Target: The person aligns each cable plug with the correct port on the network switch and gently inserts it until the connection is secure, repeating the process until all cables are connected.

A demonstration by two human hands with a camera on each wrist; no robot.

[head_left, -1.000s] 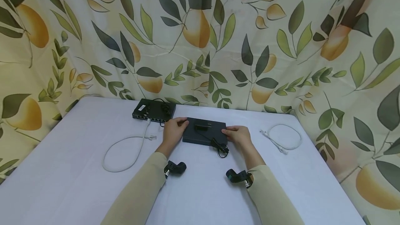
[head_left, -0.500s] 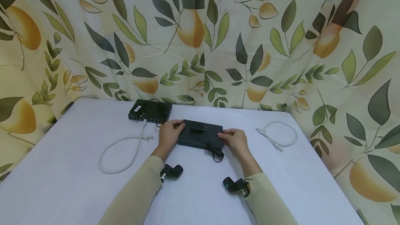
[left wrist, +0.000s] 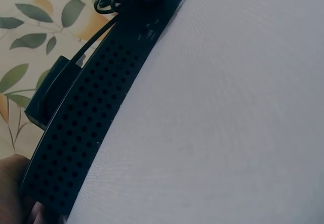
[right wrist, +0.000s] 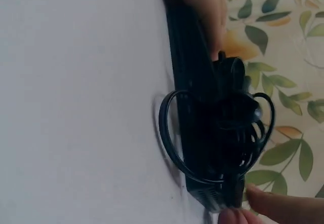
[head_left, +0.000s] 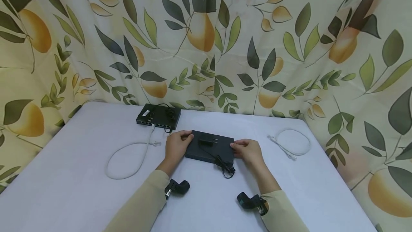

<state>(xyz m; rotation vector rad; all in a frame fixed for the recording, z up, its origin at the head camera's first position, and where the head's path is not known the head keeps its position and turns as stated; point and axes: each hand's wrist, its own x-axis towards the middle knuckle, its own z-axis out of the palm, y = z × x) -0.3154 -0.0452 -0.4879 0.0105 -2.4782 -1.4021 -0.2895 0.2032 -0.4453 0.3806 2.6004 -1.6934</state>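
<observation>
Between my two hands lies a flat black network switch (head_left: 199, 155) on the white cloth. Its side, dotted with round vent holes, faces me in the left wrist view. On top of it sit a black power adapter (head_left: 207, 141) and its bundled cord (head_left: 225, 167), which hangs over the near right edge. My left hand (head_left: 175, 149) grips the switch's left end, thumb on top. At the right end, my right hand (head_left: 250, 152) pinches it between thumb and fingers. The right wrist view shows the looped cord close up, with a hand at each end.
Behind and to the left stands another black network switch (head_left: 159, 116) with a white cable (head_left: 128, 175) plugged in and looped on the cloth. A second, coiled white cable (head_left: 297, 154) lies at the right. A patterned curtain (head_left: 206, 46) hangs behind the table (head_left: 80, 189).
Both hands have drawn the switch, with the adapter and cord on it, toward me, farther from the back switch. The grip looks the same. The head view has shifted slightly.
</observation>
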